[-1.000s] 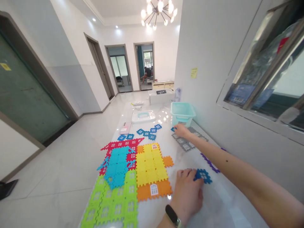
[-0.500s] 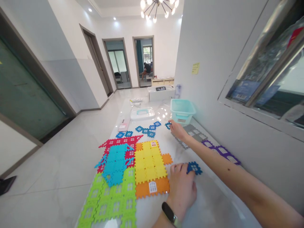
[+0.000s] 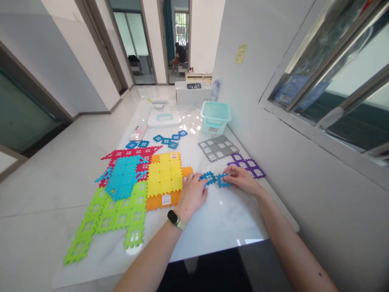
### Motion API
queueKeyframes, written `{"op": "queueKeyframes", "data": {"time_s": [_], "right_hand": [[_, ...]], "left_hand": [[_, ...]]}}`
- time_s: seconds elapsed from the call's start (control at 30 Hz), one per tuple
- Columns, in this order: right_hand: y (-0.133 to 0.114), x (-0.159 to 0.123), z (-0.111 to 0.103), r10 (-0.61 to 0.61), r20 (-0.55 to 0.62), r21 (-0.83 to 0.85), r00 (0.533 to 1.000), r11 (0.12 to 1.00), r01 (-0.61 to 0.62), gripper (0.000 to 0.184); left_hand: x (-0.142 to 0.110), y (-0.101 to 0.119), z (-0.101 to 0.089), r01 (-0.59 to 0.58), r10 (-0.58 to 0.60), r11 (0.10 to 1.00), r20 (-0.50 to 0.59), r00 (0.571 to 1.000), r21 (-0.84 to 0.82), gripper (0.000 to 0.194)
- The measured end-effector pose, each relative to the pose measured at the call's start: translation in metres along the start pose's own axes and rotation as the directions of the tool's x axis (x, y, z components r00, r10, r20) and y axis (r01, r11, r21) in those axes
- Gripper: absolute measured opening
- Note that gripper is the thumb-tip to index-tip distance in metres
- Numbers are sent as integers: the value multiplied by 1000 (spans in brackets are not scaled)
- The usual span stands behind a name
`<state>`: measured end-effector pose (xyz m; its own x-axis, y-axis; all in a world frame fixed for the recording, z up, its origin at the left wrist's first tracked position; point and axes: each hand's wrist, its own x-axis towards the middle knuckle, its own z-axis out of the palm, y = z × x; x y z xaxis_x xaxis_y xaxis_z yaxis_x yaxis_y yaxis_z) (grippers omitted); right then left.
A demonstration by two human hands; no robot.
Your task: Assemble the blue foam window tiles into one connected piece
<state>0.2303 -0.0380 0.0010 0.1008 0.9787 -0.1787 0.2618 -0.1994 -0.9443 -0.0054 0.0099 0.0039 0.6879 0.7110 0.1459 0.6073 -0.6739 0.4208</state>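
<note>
A blue interlocking window tile (image 3: 209, 177) lies at the fingertips of my left hand (image 3: 192, 195), which grips its left edge. My right hand (image 3: 244, 180) pinches a second blue tile (image 3: 223, 181) by its right side. The two toothed edges meet or nearly meet; whether they interlock I cannot tell. Just left of my left hand are joined yellow tiles (image 3: 164, 174), with orange tiles (image 3: 161, 202) along their border. Beyond my right hand lie joined purple tiles (image 3: 257, 170), partly covered by its fingers.
Loose blue tiles (image 3: 165, 141) lie farther up the white table (image 3: 225, 227). Red (image 3: 121, 154), cyan (image 3: 121, 178) and green tiles (image 3: 121, 219) spread on the left. Grey tiles (image 3: 217, 148) sit before a turquoise basket (image 3: 215, 115) by the wall. A lid (image 3: 164, 119) and box (image 3: 193, 94) stand behind.
My right hand has come back from near the basket with a blue tile, bringing it beside the one at my left hand. The view has tilted down.
</note>
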Motion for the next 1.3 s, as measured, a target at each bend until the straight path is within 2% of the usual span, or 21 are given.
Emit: {"op": "queueKeyframes", "data": {"time_s": [0.07,0.13,0.23,0.37,0.53,0.67,0.77,0.93,1.03,1.17,1.3], "right_hand": [[1,-3,4,17,143,34,990,999,-22,32],[1,-2,9,-12,183,7,983,1000,11,29],[0,2,15,-119,138,-123,983,983,136,23],[-1,4,22,-250,74,-323,966,910,260,17],[-5,1,21,-329,108,-436,938,832,342,22],[-6,-2,21,-321,158,-466,934,810,357,46],[-5,-3,22,-314,161,-447,936,822,353,44],[-5,-8,21,-285,214,-365,934,864,347,59],[-5,-8,20,-289,232,-354,929,864,357,54],[-1,-7,20,-327,252,-337,911,853,400,33],[1,-7,18,-317,259,-354,912,848,395,27]], "left_hand": [[1,-1,0,11,-11,1000,9,1000,1,25],[3,-3,-1,10,-10,1000,22,1000,-15,23],[4,-7,-2,12,-9,999,69,998,-49,23],[4,-6,-1,16,-12,999,115,993,-39,21],[3,-5,0,-3,10,998,116,993,-56,27],[4,-10,1,11,4,994,137,991,-108,22],[5,-12,0,22,-6,993,134,991,-116,18],[6,-14,-2,-18,21,996,34,999,-93,17],[5,-16,-1,-21,24,995,31,999,-102,17],[6,-18,2,-21,26,991,35,999,-129,17],[6,-20,3,-32,38,989,37,999,-144,18]]}}
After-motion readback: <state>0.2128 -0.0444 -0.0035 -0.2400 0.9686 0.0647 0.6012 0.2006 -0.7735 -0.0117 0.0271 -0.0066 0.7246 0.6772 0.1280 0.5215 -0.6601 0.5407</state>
